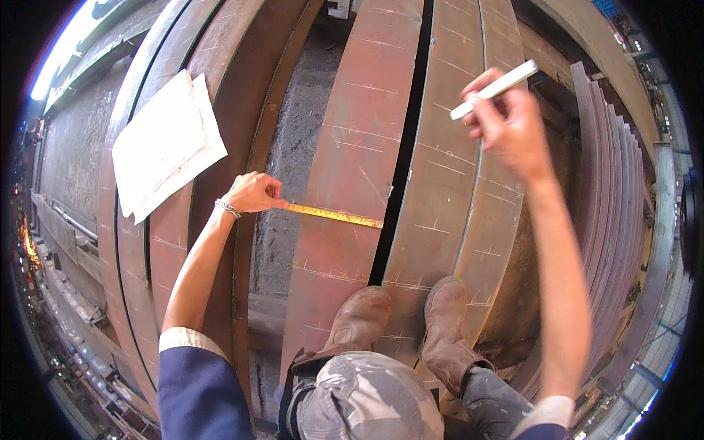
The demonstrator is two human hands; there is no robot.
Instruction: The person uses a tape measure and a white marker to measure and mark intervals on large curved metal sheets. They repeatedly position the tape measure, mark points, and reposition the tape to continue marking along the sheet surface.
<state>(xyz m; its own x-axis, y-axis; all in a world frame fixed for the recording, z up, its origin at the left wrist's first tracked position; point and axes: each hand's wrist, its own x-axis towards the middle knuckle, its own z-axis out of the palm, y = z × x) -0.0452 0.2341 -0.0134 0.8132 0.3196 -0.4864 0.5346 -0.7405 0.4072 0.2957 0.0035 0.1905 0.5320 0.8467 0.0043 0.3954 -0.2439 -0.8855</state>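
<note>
My left hand (253, 193) pinches the near-left end of a short yellow measuring tape (334, 213). The tape lies across the reddish steel beam (352, 172), reaching its right edge by the dark gap. Raised above the brown steel beam (440, 158) to the right, my right hand (513, 132) grips a thick white chalk-like stick (495, 89), slightly blurred. Thin white lines, some with cross ticks, run across both beams. What the stick is exactly, I cannot tell.
My brown boots (363, 315) stand on the beams. White paper sheets (169, 147) rest on beams to the left. Long narrow gaps separate the beams. Stacked steel strips (612, 169) lie at the right; orange sparks (29, 242) show at the far left.
</note>
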